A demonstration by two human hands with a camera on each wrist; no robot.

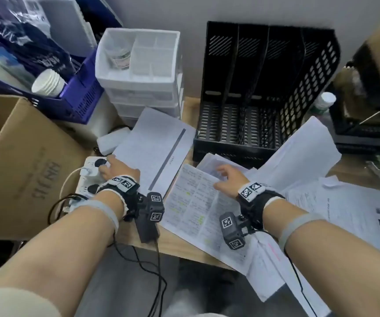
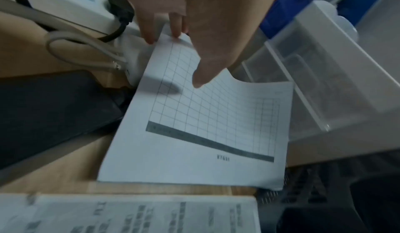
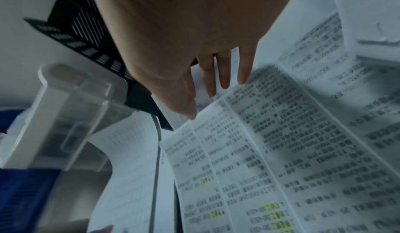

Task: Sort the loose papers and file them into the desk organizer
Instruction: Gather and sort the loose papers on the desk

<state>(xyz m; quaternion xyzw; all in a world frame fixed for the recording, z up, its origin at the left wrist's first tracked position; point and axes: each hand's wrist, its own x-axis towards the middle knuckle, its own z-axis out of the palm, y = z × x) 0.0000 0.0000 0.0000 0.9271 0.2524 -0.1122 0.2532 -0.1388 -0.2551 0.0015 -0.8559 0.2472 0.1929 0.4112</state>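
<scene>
The black desk organizer (image 1: 264,88) stands empty at the back of the desk, its slots facing me. A grid sheet with a grey bar (image 1: 154,152) (image 2: 216,117) lies left of it, curling up against the drawers. My left hand (image 1: 109,167) (image 2: 173,57) touches that sheet's near-left corner with straight fingers, the thumb hovering above the paper. A printed sheet with yellow highlights (image 1: 196,207) (image 3: 270,151) tops a loose pile in front of the organizer. On its far edge rests my right hand (image 1: 223,175) (image 3: 216,99), fingers straight.
More loose papers (image 1: 310,152) spread right and over the desk's front edge. A power strip (image 1: 90,172) and cardboard box (image 1: 24,161) sit left. Behind are white plastic drawers (image 1: 138,72) and a blue crate (image 1: 74,99) holding paper cups. A black rack (image 1: 367,110) stands right.
</scene>
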